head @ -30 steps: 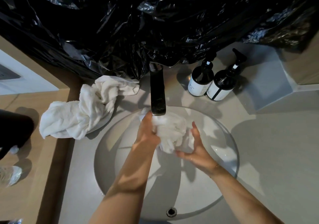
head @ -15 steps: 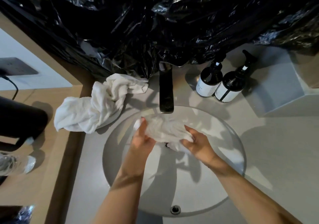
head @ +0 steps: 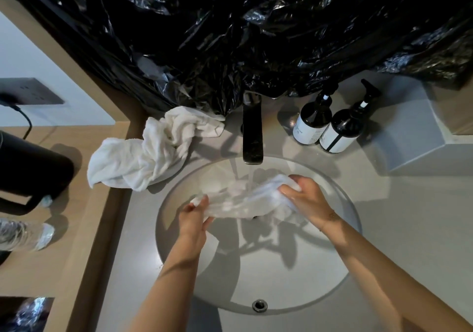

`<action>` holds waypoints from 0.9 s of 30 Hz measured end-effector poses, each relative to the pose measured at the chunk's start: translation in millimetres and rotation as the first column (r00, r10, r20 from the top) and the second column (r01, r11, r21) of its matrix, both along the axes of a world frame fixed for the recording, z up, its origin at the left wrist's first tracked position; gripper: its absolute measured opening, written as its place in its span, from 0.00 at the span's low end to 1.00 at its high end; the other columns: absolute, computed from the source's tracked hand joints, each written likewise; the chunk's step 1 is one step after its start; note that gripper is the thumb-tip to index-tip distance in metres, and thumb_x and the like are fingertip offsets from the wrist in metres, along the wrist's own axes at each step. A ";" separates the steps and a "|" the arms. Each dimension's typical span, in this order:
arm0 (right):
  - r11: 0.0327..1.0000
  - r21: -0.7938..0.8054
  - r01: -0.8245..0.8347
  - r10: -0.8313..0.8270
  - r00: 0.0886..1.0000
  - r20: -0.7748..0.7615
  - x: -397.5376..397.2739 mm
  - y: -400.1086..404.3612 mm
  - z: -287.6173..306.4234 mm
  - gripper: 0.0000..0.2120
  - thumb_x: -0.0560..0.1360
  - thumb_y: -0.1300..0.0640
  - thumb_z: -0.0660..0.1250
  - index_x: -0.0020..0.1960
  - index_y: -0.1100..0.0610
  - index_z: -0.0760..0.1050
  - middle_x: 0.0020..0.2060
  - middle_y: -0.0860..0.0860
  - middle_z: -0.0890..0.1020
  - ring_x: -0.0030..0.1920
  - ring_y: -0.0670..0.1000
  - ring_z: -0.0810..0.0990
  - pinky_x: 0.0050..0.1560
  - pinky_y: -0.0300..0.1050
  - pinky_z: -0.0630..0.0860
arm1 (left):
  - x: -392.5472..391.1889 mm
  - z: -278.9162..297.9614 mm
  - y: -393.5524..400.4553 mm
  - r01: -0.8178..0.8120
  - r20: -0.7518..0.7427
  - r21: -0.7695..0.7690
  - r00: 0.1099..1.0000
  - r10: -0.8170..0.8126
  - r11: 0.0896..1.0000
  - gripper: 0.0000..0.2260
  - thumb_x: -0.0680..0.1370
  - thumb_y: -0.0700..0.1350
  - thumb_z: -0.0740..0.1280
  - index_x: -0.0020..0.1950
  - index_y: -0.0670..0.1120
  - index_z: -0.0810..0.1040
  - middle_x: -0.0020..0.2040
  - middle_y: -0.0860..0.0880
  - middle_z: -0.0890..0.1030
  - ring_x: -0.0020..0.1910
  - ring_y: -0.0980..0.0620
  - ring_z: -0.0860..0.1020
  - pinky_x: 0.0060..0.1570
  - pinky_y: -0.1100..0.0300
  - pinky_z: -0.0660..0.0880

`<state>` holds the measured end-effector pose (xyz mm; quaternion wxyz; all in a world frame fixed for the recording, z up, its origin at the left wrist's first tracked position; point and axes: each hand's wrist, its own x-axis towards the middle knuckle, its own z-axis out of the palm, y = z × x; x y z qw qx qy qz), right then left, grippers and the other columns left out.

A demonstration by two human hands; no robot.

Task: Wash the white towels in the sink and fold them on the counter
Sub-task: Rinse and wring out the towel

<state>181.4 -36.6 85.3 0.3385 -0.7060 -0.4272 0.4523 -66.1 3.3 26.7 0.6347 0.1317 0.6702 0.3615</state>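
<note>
Two hands' fingers, left hand and right hand, clamped on one wet towel; second towel, two bottles.

Both hands are over the sink, stretching a wet white towel under water running from the tap. Left hand pinches one end, right hand has its grip bunched around the other. A second towel lies crumpled on the desk, two pump bottles behind.
</note>
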 end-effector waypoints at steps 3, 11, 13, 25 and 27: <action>0.992 0.057 -0.109 0.116 0.983 -0.140 -4.4 1.9 23.1 0.12 0.68 0.57 0.65 0.40 0.67 0.74 0.31 0.49 0.73 0.32 0.46 0.71 0.34 0.37 0.68 | -3.4 -0.2 -3.8 0.214 -0.246 -0.068 0.943 -0.224 0.975 0.16 0.73 0.46 0.74 0.52 0.36 0.79 0.46 0.39 0.81 0.43 0.44 0.79 0.43 0.55 0.75; 0.962 0.130 -0.239 0.268 0.913 -0.308 -23.9 5.4 78.0 0.05 0.66 0.61 0.65 0.35 0.63 0.72 0.26 0.49 0.67 0.27 0.45 0.65 0.27 0.35 0.61 | 16.4 39.8 -16.3 0.932 -0.719 0.109 0.314 -0.620 0.345 0.58 0.56 0.65 0.75 0.78 0.60 0.44 0.79 0.58 0.44 0.78 0.54 0.43 0.75 0.46 0.50; 0.962 0.156 -0.225 0.269 0.886 -0.378 -26.8 3.9 87.7 0.03 0.65 0.62 0.65 0.35 0.56 0.76 0.27 0.46 0.74 0.28 0.44 0.71 0.28 0.34 0.66 | 29.2 45.4 -15.7 0.934 -0.628 0.221 0.357 -0.692 0.282 0.58 0.57 0.68 0.77 0.78 0.62 0.45 0.79 0.58 0.48 0.79 0.53 0.45 0.76 0.44 0.51; 0.970 -0.014 0.244 -0.175 0.656 -0.734 -11.5 -0.9 47.6 0.14 0.71 0.56 0.59 0.43 0.64 0.80 0.40 0.60 0.81 0.45 0.57 0.80 0.45 0.47 0.75 | 51.6 72.3 1.3 0.819 -0.392 0.343 0.570 -0.722 0.460 0.30 0.62 0.48 0.80 0.62 0.55 0.75 0.58 0.55 0.80 0.58 0.54 0.78 0.59 0.54 0.76; 0.975 -0.080 0.209 -0.204 0.679 -0.705 -12.3 -0.4 33.0 0.14 0.73 0.55 0.58 0.47 0.64 0.77 0.42 0.59 0.80 0.45 0.55 0.78 0.45 0.47 0.73 | 47.8 75.8 6.9 0.797 -0.376 0.329 0.602 -0.704 0.506 0.31 0.62 0.46 0.78 0.63 0.53 0.74 0.59 0.52 0.80 0.59 0.51 0.78 0.60 0.52 0.75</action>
